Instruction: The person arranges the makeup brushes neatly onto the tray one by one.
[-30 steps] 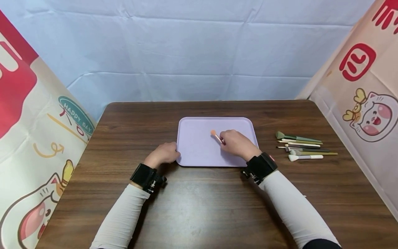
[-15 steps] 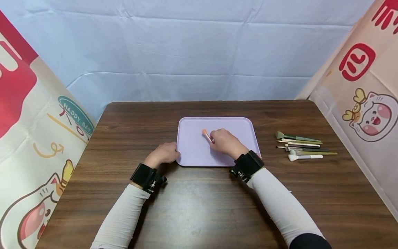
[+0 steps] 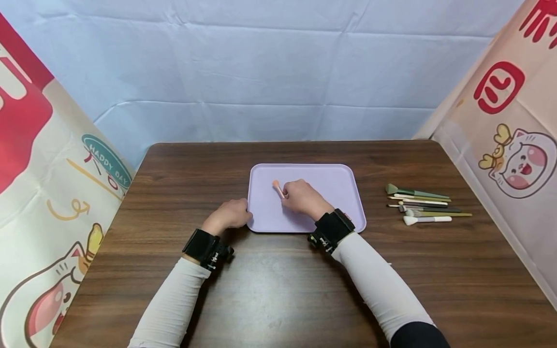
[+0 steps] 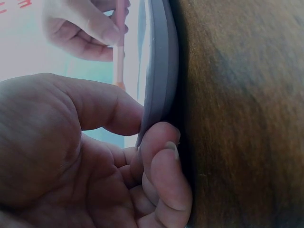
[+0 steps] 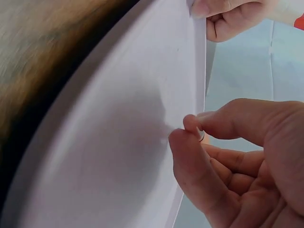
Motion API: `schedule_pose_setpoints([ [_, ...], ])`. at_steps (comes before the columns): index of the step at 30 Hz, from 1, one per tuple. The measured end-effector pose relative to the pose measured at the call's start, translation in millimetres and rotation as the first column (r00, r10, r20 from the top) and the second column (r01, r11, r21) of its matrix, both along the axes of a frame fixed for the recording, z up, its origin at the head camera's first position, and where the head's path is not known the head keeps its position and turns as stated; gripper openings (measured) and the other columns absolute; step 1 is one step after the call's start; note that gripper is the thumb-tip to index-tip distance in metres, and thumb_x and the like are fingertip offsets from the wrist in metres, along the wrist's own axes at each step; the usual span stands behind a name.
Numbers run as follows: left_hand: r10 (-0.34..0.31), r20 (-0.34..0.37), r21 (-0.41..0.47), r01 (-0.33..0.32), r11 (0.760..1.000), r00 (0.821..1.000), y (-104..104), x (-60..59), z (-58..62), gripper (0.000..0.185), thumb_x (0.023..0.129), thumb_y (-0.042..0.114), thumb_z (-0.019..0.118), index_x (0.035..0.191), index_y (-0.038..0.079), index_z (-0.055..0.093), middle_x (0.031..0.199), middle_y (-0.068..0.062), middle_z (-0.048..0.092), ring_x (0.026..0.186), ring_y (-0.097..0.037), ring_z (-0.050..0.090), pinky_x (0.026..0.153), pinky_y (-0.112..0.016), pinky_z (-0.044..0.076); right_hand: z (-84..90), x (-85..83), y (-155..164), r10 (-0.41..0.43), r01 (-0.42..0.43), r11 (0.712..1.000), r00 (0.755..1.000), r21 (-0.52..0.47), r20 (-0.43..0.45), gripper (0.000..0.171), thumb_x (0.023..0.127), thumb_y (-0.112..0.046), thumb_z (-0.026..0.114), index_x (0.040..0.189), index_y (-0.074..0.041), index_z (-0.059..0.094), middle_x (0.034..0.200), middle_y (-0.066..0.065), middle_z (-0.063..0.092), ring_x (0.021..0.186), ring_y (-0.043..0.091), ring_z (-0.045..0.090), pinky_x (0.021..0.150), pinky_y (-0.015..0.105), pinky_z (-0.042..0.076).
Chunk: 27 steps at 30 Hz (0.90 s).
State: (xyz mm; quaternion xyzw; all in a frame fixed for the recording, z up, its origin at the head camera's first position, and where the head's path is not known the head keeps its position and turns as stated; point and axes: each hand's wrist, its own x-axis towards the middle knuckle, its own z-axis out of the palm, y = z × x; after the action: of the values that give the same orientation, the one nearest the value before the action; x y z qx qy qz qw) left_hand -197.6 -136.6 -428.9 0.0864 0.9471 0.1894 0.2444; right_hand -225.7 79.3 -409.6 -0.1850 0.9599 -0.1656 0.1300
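A lilac rectangular tray lies on the wooden table. My left hand grips its left edge; in the left wrist view the thumb lies over the tray rim, with curled fingers at its outer side. Over the tray's middle, my right hand pinches a small makeup brush by its pale pink handle, the peach tip pointing away and to the left. The same brush handle shows in the left wrist view. In the right wrist view, fingers of the right hand mostly hide the brush.
Several makeup brushes, green, white and dark, lie side by side on the table right of the tray. A pale cloth backdrop hangs behind, with printed cloths at both sides.
My right hand has moved left across the tray, carrying the brush with it. The left hand stays at the tray's left edge, and the tray has not visibly moved.
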Motion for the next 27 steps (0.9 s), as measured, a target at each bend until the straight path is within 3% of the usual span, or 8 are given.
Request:
schedule_pose_setpoints([
  [9,-0.01,-0.005,-0.018,0.01,1.0,1.0,-0.3,-2.1,-1.7,0.025,0.095,0.015,0.05,0.112,-0.002,0.059,0.086,-0.01,0.06,0.074,-0.024,0.057,0.065,-0.033,0.044,-4.4,-3.0,-14.9,-0.031,0.032,0.998,0.999,-0.05,0.022,0.01,0.09,-0.015,0.063,0.086,-0.008,0.067,0.075,0.005,0.063,0.068,0.02,0.055,0.061,0.028,0.044],
  [16,-0.013,-0.03,-0.022,0.013,1.0,0.999,-1.3,-2.3,-3.0,0.022,0.094,0.015,0.051,0.107,-0.001,0.06,0.087,-0.01,0.061,0.076,-0.026,0.058,0.068,-0.034,0.045,-4.8,-4.5,-31.2,-0.042,0.043,0.996,0.999,-0.078,0.019,0.017,0.092,-0.015,0.063,0.075,-0.01,0.064,0.068,0.003,0.061,0.062,0.019,0.053,0.058,0.027,0.04],
  [27,-0.029,-0.041,-0.029,0.028,0.999,0.999,-1.0,-2.9,-3.2,0.022,0.094,0.016,0.052,0.106,0.001,0.06,0.091,-0.011,0.062,0.08,-0.027,0.058,0.073,-0.036,0.047,-12.2,-6.7,-49.2,-0.063,0.056,0.993,0.996,-0.108,-0.069,0.025,0.092,-0.015,0.065,0.067,-0.012,0.061,0.065,0.001,0.06,0.062,0.02,0.057,0.061,0.028,0.043],
])
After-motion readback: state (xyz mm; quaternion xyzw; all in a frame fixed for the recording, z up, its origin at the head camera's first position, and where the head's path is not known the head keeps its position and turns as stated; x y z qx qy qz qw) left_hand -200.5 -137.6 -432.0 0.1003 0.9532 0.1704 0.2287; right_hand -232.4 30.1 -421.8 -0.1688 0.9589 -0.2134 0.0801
